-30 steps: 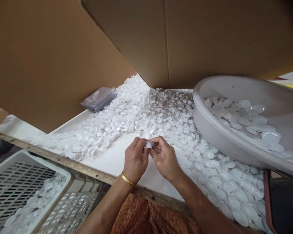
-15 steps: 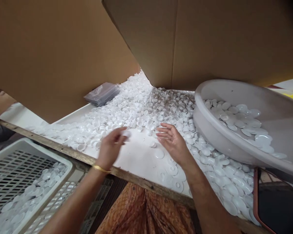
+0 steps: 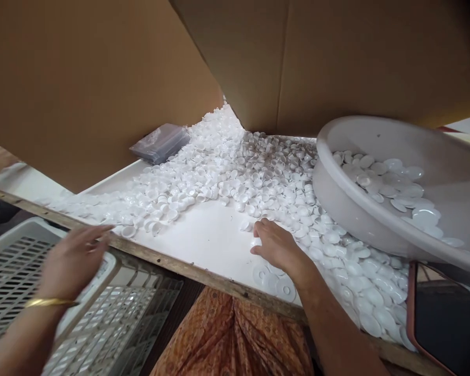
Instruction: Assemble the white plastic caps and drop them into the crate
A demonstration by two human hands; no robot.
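Note:
My left hand (image 3: 72,258), with a gold bangle at the wrist, is over the rim of a white slotted plastic crate (image 3: 110,263). Its fingers are stretched out, slightly blurred, and I see nothing in them. On the white tabletop (image 3: 207,240), my right hand (image 3: 274,243) has thumb and fingers closed around a small white plastic disc (image 3: 255,242). A small white cup-shaped cap (image 3: 245,225) lies just beyond the fingertips. Flat discs with ring-shaped centres (image 3: 285,289) lie near the table edge, below my right hand.
A heap of small white caps (image 3: 215,167) spreads over the table. At the right stands a large pale basin (image 3: 337,183) with white discs inside. A phone (image 3: 446,318) lies at the right front. Cardboard sheets (image 3: 102,78) rise behind, beside a plastic-wrapped packet (image 3: 160,143).
My left hand has moved left from the table to the crate, and the white disc it held no longer shows. My right hand has lowered and closed its fingers on a disc.

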